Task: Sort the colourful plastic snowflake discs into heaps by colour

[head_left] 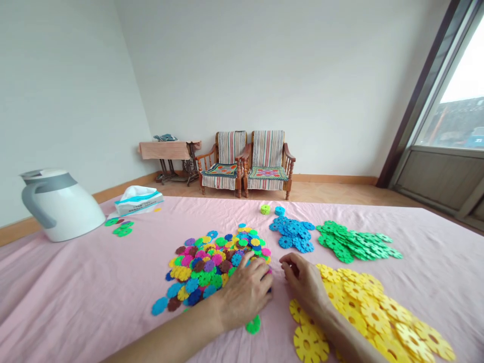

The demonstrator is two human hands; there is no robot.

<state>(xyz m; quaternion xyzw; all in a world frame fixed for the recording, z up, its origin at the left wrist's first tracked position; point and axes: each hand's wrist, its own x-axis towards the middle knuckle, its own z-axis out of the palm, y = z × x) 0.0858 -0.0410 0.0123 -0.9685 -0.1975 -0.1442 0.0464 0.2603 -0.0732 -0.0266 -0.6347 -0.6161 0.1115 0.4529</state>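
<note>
My left hand [245, 291] rests on the right edge of a heap of mixed-colour plastic flower-shaped discs [204, 269], its fingers curled down among them. A single green disc [253, 325] lies just below that hand. My right hand [304, 282] hovers between the heap and a spread of yellow discs [359, 312], with its fingers curled and nothing visible in them. Beyond it lie a pile of blue discs [293, 234] and a pile of green discs [351, 243].
Everything lies on a pink cloth [75, 287]. At the far left stand a white kettle [60, 206], a tissue pack [138, 200] and a few green discs [121, 229]. Two wooden armchairs [245, 161] stand against the far wall, and a window [454, 91] is at right.
</note>
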